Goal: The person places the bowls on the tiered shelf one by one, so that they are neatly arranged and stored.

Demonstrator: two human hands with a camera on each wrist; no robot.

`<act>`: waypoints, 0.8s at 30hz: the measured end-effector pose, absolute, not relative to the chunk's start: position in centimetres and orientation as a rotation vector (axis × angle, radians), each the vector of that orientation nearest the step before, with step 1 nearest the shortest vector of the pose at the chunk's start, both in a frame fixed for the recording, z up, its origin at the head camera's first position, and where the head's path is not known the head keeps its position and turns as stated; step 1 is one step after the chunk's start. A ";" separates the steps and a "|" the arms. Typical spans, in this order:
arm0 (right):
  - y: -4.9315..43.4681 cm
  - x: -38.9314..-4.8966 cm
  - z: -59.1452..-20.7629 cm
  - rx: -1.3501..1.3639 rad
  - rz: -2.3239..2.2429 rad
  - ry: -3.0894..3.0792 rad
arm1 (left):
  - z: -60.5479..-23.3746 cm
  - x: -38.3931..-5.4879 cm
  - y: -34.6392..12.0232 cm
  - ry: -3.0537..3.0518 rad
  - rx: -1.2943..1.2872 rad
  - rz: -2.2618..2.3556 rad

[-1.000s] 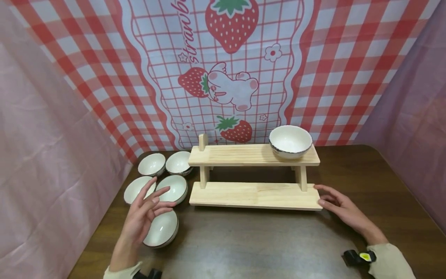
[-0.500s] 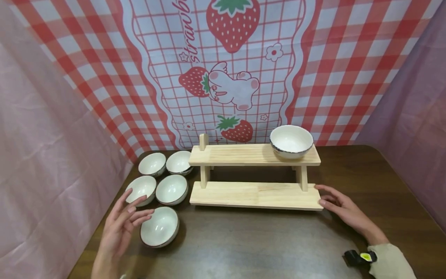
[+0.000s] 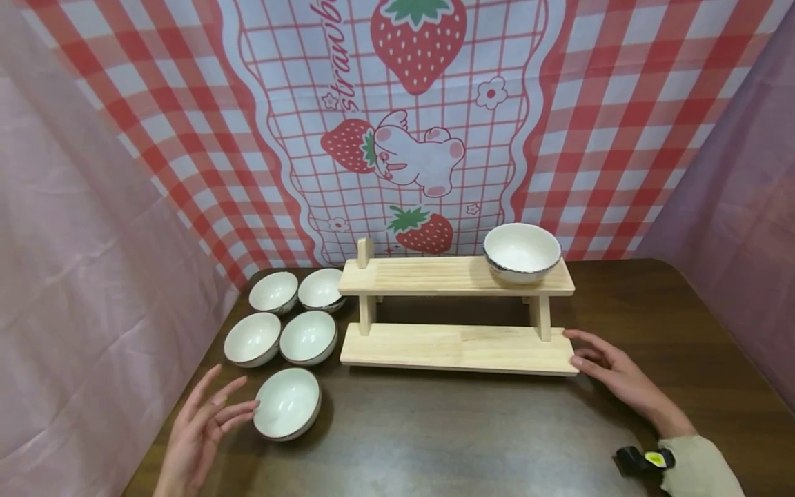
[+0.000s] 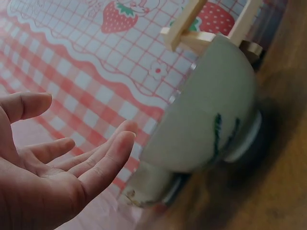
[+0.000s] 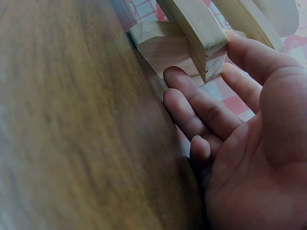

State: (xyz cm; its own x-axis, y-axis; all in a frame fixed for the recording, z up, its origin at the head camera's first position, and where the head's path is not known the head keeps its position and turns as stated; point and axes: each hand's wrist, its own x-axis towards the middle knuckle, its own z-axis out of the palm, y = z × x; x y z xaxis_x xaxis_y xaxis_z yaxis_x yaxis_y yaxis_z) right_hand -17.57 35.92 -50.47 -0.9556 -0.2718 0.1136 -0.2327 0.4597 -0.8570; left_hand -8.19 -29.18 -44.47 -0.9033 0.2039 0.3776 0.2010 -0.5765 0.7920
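Note:
My left hand is relaxed with fingers spread, its fingertips right at the left rim of the nearest white bowl. In the left wrist view that bowl shows its pale outside with dark green strokes, and the palm holds nothing. A two-tier wooden shelf stands on the table. My right hand pinches the right end of its lower board, thumb at the front corner and index finger at the back one. The right wrist view shows the thumb against the board's end. Another bowl sits on the upper board's right end.
Several more white bowls with dark rims, such as this front-left one, stand grouped left of the shelf on the brown wooden table. A strawberry-print checked cloth hangs behind, with a pink curtain on the left.
My left hand has moved from over the bowls leftward and toward me, down beside the nearest bowl. My right hand has stayed at the shelf's end.

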 end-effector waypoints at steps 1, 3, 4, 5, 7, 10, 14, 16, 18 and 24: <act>35.9 -17.6 -50.5 -0.457 -1.546 2.649 | -44.7 -8.1 -29.3 1.426 0.695 2.697; 35.9 -17.5 -50.5 -0.458 -1.547 2.643 | -45.2 -8.0 -29.5 1.369 0.715 2.694; 35.9 -17.5 -50.5 -0.459 -1.549 2.642 | -45.4 -7.9 -29.6 1.343 0.725 2.697; 35.9 -17.5 -50.5 -0.459 -1.550 2.641 | -45.5 -7.9 -29.6 1.317 0.731 2.702; 35.9 -17.5 -50.4 -0.459 -1.552 2.638 | -45.8 -7.8 -29.8 1.260 0.747 2.716; 35.9 -17.5 -50.4 -0.454 -1.550 2.639 | -46.1 -7.6 -30.1 1.185 0.759 2.737; 35.9 -17.5 -50.4 -0.445 -1.537 2.647 | -46.4 -7.3 -30.5 1.117 0.760 2.750; 35.9 -17.5 -50.4 -0.444 -1.533 2.648 | -46.6 -7.1 -30.7 1.096 0.763 2.750; 35.9 -17.5 -50.4 -0.442 -1.531 2.652 | -46.9 -7.0 -30.8 1.085 0.759 2.741; 35.9 -17.6 -50.4 -0.422 -1.504 2.680 | -47.8 -7.0 -30.6 1.149 0.656 2.694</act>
